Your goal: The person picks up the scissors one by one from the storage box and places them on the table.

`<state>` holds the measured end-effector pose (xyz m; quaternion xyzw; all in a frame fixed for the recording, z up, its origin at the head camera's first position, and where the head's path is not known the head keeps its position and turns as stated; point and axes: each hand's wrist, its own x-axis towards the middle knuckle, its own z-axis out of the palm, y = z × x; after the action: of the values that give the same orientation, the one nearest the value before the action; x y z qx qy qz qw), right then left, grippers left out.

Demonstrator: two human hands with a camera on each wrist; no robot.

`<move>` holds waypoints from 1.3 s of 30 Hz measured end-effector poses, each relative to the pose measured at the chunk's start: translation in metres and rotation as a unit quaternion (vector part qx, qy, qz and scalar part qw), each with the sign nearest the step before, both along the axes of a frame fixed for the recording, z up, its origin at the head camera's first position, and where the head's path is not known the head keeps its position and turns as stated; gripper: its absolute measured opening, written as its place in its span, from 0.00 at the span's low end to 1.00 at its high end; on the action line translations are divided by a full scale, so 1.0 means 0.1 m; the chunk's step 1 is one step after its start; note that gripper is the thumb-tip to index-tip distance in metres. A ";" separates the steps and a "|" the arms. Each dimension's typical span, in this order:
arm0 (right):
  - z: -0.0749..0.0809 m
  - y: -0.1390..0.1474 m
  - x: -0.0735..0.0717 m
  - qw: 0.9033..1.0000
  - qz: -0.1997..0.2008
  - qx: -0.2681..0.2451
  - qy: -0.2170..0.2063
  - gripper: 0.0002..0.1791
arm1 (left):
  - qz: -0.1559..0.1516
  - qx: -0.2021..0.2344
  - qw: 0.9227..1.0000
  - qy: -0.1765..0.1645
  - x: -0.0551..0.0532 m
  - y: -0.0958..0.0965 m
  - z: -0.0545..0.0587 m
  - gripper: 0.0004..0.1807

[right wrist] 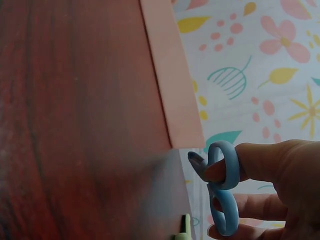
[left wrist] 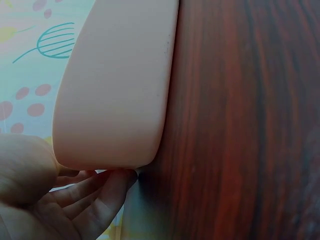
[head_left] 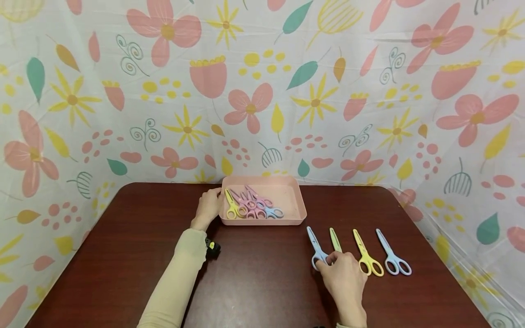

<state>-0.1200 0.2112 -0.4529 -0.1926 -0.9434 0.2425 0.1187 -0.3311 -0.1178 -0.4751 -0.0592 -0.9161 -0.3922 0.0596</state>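
At the back of the table stands a pink tray [head_left: 287, 222] holding several scissors [head_left: 250, 207] in pink, yellow and blue. My left hand [head_left: 209, 207] grips the tray's left end, fingers against the outer wall [left wrist: 107, 160]; the thumb tip is hidden. Front right, my right hand [head_left: 343, 278] holds light blue scissors [head_left: 315, 241] by the handle loops [right wrist: 227, 210], blades pointing towards the back. Green scissors [head_left: 335, 239] are beside them, their handles hidden behind that hand. Further right lie yellow scissors [head_left: 361, 243] and another blue pair [head_left: 386, 246].
The dark wooden table [head_left: 254, 273] ends close behind the tray, against a flower-printed cloth [head_left: 262, 91]. That cloth also hangs along both sides. A black strap device [head_left: 212, 248] sits at the left sleeve's cuff.
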 end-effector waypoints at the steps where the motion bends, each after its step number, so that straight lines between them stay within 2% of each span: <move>1: -0.01 0.00 0.00 1.000 -0.001 0.004 0.000 0.10 | 0.000 0.000 1.000 -0.001 0.00 0.00 0.00 0.21; 13: -0.08 -0.02 -0.03 0.999 -0.010 0.030 0.017 0.12 | 0.003 0.001 1.000 -0.003 0.00 0.00 0.00 0.20; 18: -0.08 -0.02 -0.05 0.999 0.001 0.045 -0.002 0.15 | 0.003 0.001 1.000 -0.003 0.00 0.01 0.00 0.20; 27: -0.05 -0.05 -0.10 0.993 0.048 0.083 -0.061 0.18 | -0.001 0.008 1.000 -0.003 0.00 0.01 0.01 0.20; 39: -0.06 -0.05 -0.10 0.991 0.063 0.090 -0.072 0.19 | -0.006 0.007 1.000 0.005 0.00 0.00 0.01 0.20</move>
<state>-0.1303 0.2064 -0.4587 -0.1383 -0.9777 0.1494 0.0514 -0.3310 -0.1178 -0.4743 -0.0662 -0.9128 -0.3982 0.0622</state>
